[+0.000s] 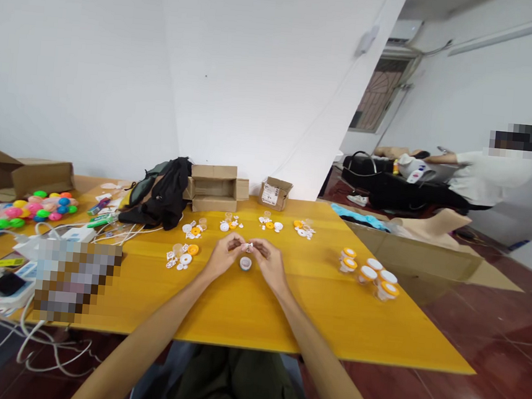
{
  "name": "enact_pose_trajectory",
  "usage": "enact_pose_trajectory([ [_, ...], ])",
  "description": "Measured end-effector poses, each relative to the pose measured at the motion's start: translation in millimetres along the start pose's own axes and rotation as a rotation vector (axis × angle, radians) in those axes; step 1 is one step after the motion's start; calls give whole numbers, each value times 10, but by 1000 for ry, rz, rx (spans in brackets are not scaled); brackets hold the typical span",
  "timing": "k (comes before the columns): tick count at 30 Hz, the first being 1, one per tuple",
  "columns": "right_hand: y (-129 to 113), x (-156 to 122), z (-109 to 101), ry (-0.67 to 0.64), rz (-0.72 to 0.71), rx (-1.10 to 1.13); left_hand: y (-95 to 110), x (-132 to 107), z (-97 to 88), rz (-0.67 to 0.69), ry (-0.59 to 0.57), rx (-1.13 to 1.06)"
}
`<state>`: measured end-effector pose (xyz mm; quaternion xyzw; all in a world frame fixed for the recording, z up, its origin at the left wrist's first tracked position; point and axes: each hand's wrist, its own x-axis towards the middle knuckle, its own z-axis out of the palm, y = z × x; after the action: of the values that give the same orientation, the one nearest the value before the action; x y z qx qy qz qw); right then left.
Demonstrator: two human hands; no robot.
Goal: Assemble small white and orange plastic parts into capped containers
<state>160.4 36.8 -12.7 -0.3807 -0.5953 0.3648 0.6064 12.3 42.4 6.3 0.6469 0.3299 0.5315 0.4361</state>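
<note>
Head view: the left hand (pixel 228 252) and the right hand (pixel 267 260) meet over the middle of the yellow table (pixel 284 316), thumbs and fingertips brought close together, both grasping a small white part (pixel 248 247) between them; the fingers cover some of it, and it is too small for its exact shape to be told. Just below the part, on the side nearer the person, a small round cup (pixel 245 263) rests on the table, and whether anything lies inside cannot be made out. To the left of the left hand lies a cluster of white and orange pieces (pixel 192 249) with a clear cup beside them, and more such little clusters are spread in a row farther back, running across behind both hands. Well to the right of the right hand, clear jars with orange-rimmed lids (pixel 388 289) stand grouped near the table's edge. Against the wall are an open cardboard box (pixel 214 203) and a smaller labelled box (pixel 270 195), with a black bag (pixel 165 203) just beside the former. Colourful balls (pixel 44 212) are heaped at the far left, and beyond the table on the right sits a person in a white top (pixel 494 176)
</note>
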Motion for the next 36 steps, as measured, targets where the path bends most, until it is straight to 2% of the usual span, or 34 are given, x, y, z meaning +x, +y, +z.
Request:
enact_pose_trajectory([
  [7,-71,-6,-5,2,-2,-25,2,1,-15,18,0,3],
  [19,-85,-22,-42,-46,-88,-101,-74,-10,-38,-43,-35,-6],
  [30,-76,-26,-35,-45,-67,-62,-48,-1,-33,-59,-35,-29],
  [36,-69,-22,-49,-29,-13,-21,-23,3,-51,-86,-74,-23],
])
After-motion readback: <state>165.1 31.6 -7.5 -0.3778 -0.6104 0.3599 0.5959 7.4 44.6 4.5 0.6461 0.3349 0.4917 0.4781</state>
